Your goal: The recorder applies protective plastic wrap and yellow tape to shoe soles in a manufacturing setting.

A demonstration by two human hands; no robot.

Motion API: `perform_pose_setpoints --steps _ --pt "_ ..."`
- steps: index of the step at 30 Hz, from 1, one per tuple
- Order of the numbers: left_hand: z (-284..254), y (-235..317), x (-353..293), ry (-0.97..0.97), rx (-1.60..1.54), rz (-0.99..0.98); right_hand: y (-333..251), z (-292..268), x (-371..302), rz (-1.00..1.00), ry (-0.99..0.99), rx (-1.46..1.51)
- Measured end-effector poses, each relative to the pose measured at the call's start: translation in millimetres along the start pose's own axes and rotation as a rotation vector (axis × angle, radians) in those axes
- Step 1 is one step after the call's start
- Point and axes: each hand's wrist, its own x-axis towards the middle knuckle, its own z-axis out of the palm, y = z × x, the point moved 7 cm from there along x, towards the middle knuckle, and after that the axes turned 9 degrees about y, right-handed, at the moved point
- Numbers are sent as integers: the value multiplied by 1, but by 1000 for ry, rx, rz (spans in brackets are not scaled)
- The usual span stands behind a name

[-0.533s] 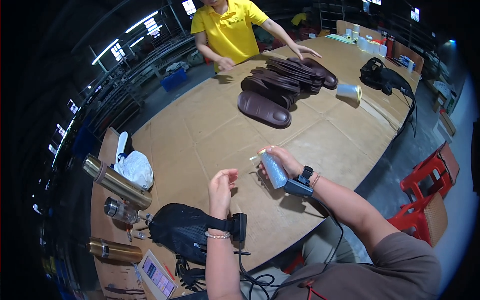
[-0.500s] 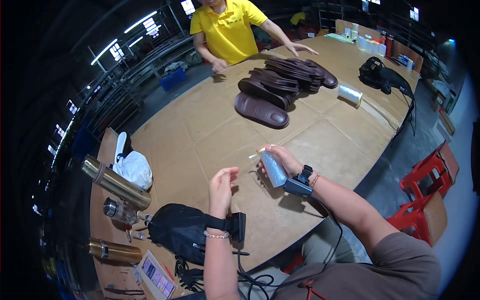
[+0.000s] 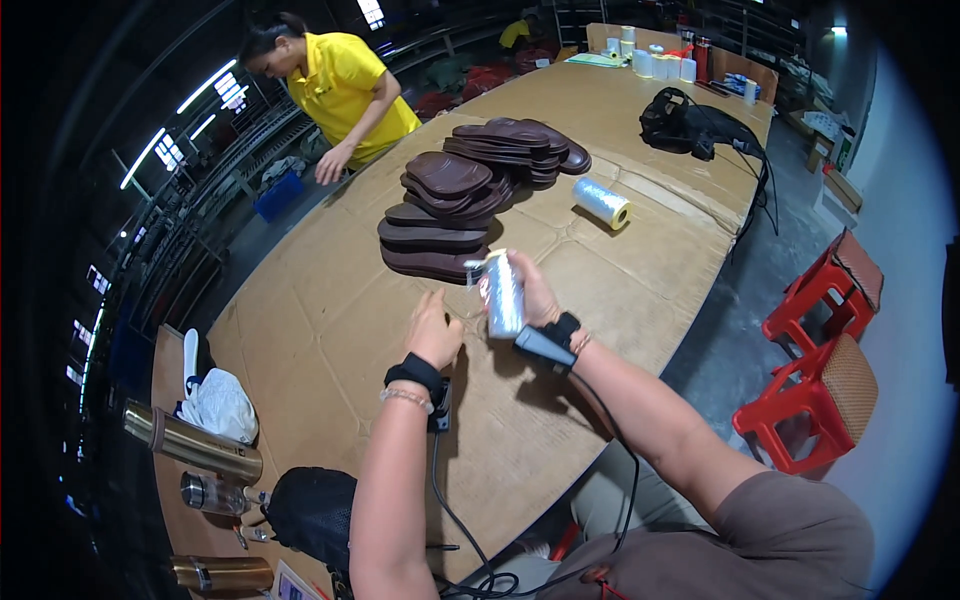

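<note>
Your right hand (image 3: 530,295) is wrapped around a shiny clear-film roll (image 3: 502,293), held up over the counter (image 3: 330,300). Left hand (image 3: 435,330) is loose, fingers open beside it. Careful: that slick roll could slide out and hit the brown soles (image 3: 432,250).

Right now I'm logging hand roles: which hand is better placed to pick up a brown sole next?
Likely the left hand: it is open and free, close to the nearest brown soles. The right hand is gripping a shiny roll.
</note>
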Motion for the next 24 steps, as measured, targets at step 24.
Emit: perform_pose_setpoints --steps 24 --pt "65 48 60 377 772 277 -67 -76 36 -170 246 -148"
